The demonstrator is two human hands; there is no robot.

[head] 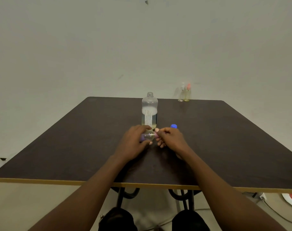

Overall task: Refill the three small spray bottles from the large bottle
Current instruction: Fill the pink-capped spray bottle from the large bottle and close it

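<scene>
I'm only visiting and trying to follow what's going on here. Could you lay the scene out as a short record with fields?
Surface: dark brown table
Supply: large clear plastic bottle, upright, uncapped, part full of yellowish liquid with foam
Cap: round blue cap, on the table to its right
In hand: small clear bottle, held sideways
Left hand: grips its body
Right hand: fingers pinch its right end
Waiting: white-topped spray bottle and pink-topped spray bottle, upright, far edge

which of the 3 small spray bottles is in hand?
The spray bottle held sideways in front of the large bottle: left hand grips its body, right hand pinches its end. The clear-capped bottle and pink-capped bottle stand at the far edge, untouched.
</scene>
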